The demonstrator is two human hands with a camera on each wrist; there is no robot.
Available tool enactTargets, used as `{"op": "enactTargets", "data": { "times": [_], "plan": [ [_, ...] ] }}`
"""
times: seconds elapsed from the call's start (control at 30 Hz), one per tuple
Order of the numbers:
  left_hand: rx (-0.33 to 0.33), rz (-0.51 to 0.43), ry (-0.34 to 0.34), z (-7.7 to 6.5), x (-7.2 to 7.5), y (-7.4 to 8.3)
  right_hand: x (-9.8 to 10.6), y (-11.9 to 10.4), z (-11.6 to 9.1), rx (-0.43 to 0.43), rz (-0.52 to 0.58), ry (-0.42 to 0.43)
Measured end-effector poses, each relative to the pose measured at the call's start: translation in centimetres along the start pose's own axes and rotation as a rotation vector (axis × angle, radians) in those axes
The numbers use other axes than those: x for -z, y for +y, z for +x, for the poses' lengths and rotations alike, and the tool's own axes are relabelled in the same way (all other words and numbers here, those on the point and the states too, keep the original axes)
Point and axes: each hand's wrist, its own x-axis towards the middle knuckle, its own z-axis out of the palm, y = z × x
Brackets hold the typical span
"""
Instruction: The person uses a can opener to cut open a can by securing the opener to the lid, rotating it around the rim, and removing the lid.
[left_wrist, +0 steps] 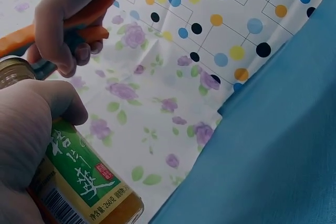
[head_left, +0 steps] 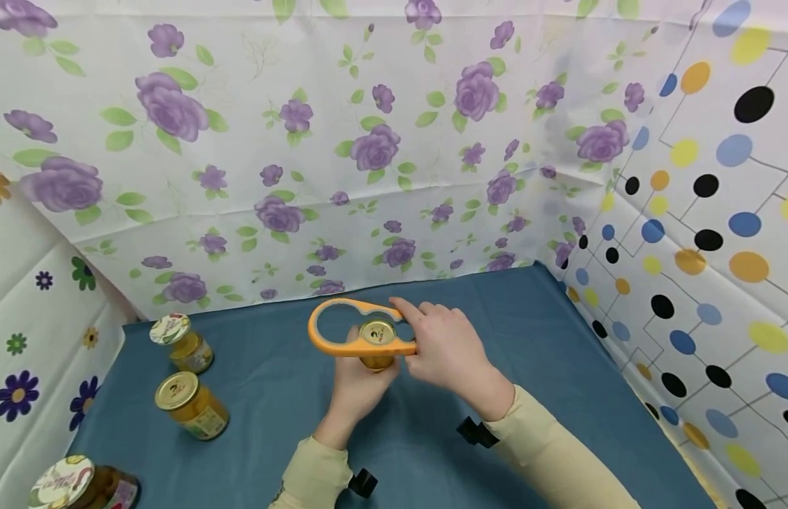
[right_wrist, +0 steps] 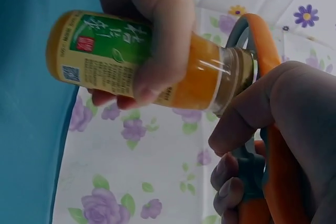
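My left hand (head_left: pixel 361 385) grips a small glass jar (right_wrist: pixel 202 74) of orange-yellow contents by its body. A green and cream label (left_wrist: pixel 84 166) wraps the jar, and its gold lid (head_left: pixel 378 332) faces up toward the head camera. An orange jar opener (head_left: pixel 333 346) with a grey-green inner lining sits around the lid. My right hand (head_left: pixel 448 346) holds the opener by its handles, fingers curled round them. In the right wrist view the right forefinger lies beside the jar's neck, close under the lid.
On the left of the blue cloth (head_left: pixel 267 417) stand more lidded jars: one with a patterned lid (head_left: pixel 182 343) at the back, a gold-lidded one (head_left: pixel 193 406) nearer, and a dark-filled one (head_left: pixel 88 484) at the front left corner. Flowered and dotted sheets (head_left: pixel 394 212) hang around the table.
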Motion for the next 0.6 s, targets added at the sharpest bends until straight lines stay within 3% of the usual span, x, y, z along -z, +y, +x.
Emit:
{"op": "enactTargets", "data": {
  "times": [0.27,0.43,0.6],
  "plan": [
    [0.041,-0.018,0.012,0.3,0.1,1.0,-0.4,-0.6,-0.3,-0.023,0.008,-0.018],
    [0.003,0.006,0.014,0.4,0.3,0.2,-0.6,-0.9,-0.4,-0.024,0.005,0.001],
    [-0.031,0.007,0.003,0.3,0.6,-0.2,-0.8,-0.8,-0.5,0.023,-0.090,0.040]
  ]
}}
